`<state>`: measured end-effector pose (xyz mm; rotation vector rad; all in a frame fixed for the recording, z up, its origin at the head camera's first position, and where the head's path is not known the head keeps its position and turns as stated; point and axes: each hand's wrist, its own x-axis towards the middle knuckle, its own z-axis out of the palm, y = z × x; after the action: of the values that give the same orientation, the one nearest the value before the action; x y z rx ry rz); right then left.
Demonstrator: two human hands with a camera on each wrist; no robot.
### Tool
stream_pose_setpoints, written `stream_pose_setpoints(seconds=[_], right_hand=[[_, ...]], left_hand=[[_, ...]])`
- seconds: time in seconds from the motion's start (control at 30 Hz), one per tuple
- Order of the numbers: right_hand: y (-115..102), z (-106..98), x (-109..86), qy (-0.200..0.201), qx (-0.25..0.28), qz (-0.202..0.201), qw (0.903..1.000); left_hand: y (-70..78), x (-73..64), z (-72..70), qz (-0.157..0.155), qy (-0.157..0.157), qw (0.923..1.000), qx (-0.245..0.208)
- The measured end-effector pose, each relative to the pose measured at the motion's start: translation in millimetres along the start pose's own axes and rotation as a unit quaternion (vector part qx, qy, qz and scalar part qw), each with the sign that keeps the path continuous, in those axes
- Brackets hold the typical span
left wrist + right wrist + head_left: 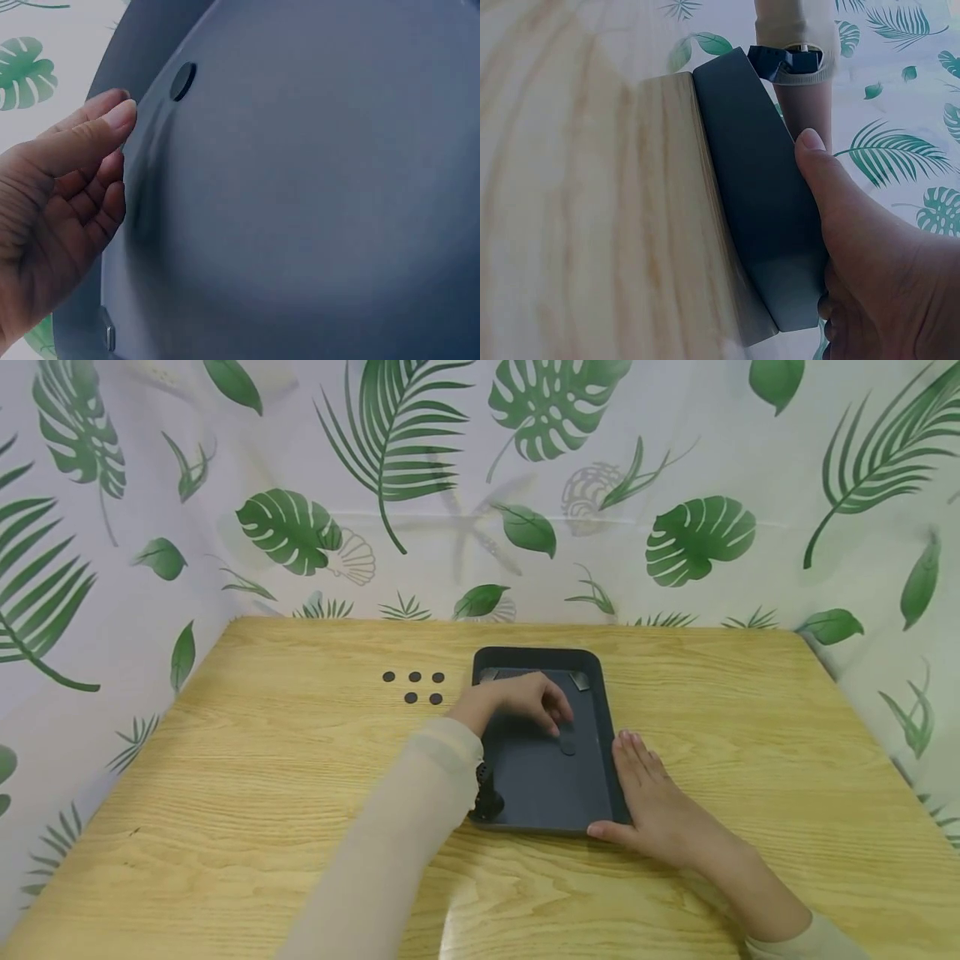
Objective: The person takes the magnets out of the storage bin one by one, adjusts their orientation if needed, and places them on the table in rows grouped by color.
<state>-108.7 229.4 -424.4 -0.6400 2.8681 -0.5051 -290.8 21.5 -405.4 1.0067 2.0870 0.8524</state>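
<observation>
My left hand (531, 700) hovers inside a dark grey rectangular tray (603, 693), its fingers loosely bent. In the left wrist view the thumb and index fingertips come close together with nothing between them. A small dark disc (183, 81) stands out against the tray floor just beyond those fingertips. My right hand (660, 806) presses against the tray's near right corner, fingers straight along the right wall and thumb along the near side. From the right wrist, the thumb lies near the edge of the tray's outer wall (761, 202).
Several small dark discs (415, 677) lie in two rows on the wooden table (300, 760), left of the tray. Silver corner pieces (580, 681) show at the tray's far end. A black wrist device (489, 802) hangs over the tray's near left corner. Leaf-printed cloth (450, 560) stands behind the table.
</observation>
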Motion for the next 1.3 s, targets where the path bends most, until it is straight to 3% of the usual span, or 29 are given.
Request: stream_pose_setpoints(seconds=[0.23,0.5,0.83,1.1,1.3], right_hand=[[0.5,0.1,0.2,-0.003,0.002,0.001,1.0000],[0.6,0.5,0.5,-0.007,0.012,-0.002,0.9999],[-1.8,-2.8,-0.6,-0.009,0.011,0.001,0.9999],[-0.5,-1.3,0.0,-0.007,0.011,0.000,0.9999],[-1.3,-2.3,-1.1,-0.003,0.011,-0.002,0.9999]], left_hand=[[3.5,7.7,9.4,-0.006,-0.030,0.9993,-0.023],[6.8,9.4,16.0,-0.018,-0.046,0.9987,0.013],[4.1,11.4,17.4,-0.001,-0.049,0.9985,0.026],[2.1,12.2,18.6,0.007,-0.049,0.9969,0.062],[-2.4,14.2,17.8,0.023,-0.031,0.9949,0.094]])
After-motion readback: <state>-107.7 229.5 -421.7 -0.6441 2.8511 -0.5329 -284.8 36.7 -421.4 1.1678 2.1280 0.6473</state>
